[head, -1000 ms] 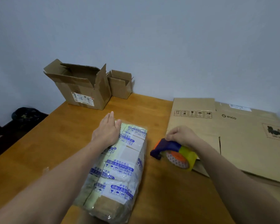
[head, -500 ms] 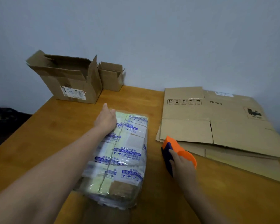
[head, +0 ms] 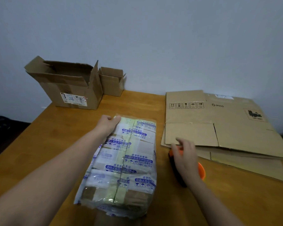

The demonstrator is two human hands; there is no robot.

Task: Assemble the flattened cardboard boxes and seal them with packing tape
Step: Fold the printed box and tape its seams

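Left hand grips the far left corner of a plastic-wrapped bundle, fingers curled over its far edge. The bundle lies flat on the desk, about centre, long side running near to far. It has clear wrap, blue print on white and pale green strips, and brown cardboard showing at the near end. Right hand is just right of the bundle and apart from it. It is laid over a tape dispenser, fingers spread and fairly straight, pointing far. The hand is motion-blurred but looks unclenched, not wrapped round the dispenser. The dispenser sits on the desk, its orange part showing right of the hand and a dark part left of it; the tape roll itself is hidden. The fingertips reach the near edge of the flattened boxes; cannot tell if they touch. The flattened boxes are a stack of at least 2 sheets lying flat on the right half of the desk. The top sheet has a row of 5 handling symbols, "PICO" print and a white label at its far edge. At the far left of the desk, 2 open boxes stand upright by the wall. The big box has its flaps up and a shipping label on its near face. The small box is just right of it, touching or nearly. Something dark sits off the desk at far left, too dim to tell.
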